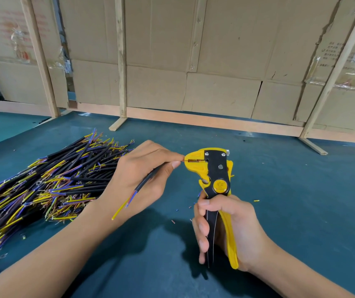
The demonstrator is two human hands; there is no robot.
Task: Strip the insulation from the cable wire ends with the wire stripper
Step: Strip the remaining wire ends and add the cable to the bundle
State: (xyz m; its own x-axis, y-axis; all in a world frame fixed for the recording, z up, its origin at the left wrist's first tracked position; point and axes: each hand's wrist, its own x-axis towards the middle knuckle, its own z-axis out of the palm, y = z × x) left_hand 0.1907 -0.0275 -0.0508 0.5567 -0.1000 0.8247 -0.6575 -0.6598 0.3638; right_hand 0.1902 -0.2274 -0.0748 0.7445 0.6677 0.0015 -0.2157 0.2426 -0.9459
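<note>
Our left hand (148, 168) pinches the light, floppy cable (145, 182) close behind its tip — our right hand (221, 229) grasps the wire stripper (215, 179) handles.

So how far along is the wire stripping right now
Done: many cables in the pile show bare copper ends, and insulation bits lie on the mat. In hand: the left hand feeds one wire of a cable into the stripper, gripped by the right hand. Left: that cable's near-end yellow and blue wires are still insulated; how many piled cables remain is unclear.
</note>
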